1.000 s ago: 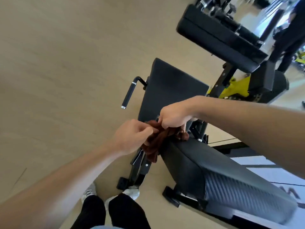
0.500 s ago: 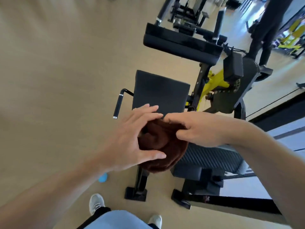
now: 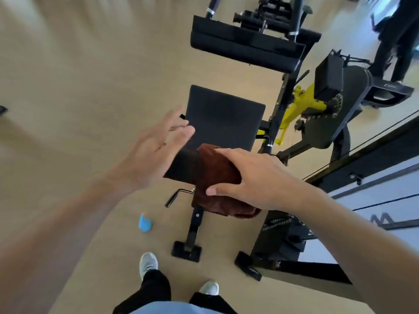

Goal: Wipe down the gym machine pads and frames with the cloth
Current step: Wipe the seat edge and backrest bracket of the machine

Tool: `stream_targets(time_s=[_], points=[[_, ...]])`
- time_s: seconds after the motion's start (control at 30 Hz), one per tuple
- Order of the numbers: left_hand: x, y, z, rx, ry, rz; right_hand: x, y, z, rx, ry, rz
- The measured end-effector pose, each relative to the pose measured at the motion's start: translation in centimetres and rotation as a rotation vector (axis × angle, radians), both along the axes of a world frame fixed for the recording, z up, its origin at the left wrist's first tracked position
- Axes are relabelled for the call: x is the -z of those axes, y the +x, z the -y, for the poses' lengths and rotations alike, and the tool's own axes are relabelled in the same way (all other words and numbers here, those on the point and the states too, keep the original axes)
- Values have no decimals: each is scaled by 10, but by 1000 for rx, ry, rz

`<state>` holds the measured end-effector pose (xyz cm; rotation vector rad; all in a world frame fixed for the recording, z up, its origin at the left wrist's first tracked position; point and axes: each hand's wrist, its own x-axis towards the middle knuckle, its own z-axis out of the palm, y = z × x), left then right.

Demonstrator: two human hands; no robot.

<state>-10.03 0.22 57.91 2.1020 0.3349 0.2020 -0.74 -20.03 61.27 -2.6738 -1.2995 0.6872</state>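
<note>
Beneath the right hand (image 3: 256,177), a brown cloth (image 3: 215,175) lies draped over the top edge of the machine's back pad (image 3: 181,166); the fingers spread flat over it with the thumb against its near face, pressing rather than gripping, probably to pin the fabric so a wiping stroke can carry it along the pad. Left of that hand, the left hand (image 3: 156,152) hovers clear of the cloth, fingers straight and splayed, holding nothing; judged as freed so one hand does the wiping. Beyond both hands sits the black seat pad (image 3: 224,116), and farther still a long black pad (image 3: 244,46) on the frame (image 3: 281,105). Right of the right hand, a yellow bracket (image 3: 301,105) joins the frame. Below the left hand, a blue object (image 3: 144,223) rests on the floor (image 3: 79,75). Pale lettering on the panel (image 3: 383,219) at far right is cut off and unreadable; no brand is legible
</note>
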Motion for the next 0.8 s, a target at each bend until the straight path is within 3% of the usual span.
stream_targets(time_s=[0.1, 0.2, 0.3, 0.43, 0.53, 0.67, 0.8], points=[[12, -7, -43, -149, -78, -61, 10, -5, -31, -53, 25, 113], [16, 2, -59, -152, -132, -61, 16, -10, -71, -120, 96, 193], [16, 25, -61, -156, -314, -68, 16, -15, -100, -189, 116, 189], [31, 47, -60, -107, -411, -174, 6, -8, -78, -161, 30, 123], [58, 49, -54, -52, -597, -237, -5, 3, -36, -58, -80, 101], [85, 48, -56, -70, -824, -185, -6, -6, -17, 68, -75, 102], [90, 46, -63, -96, -992, -141, 2, -19, -60, -23, -61, 159]])
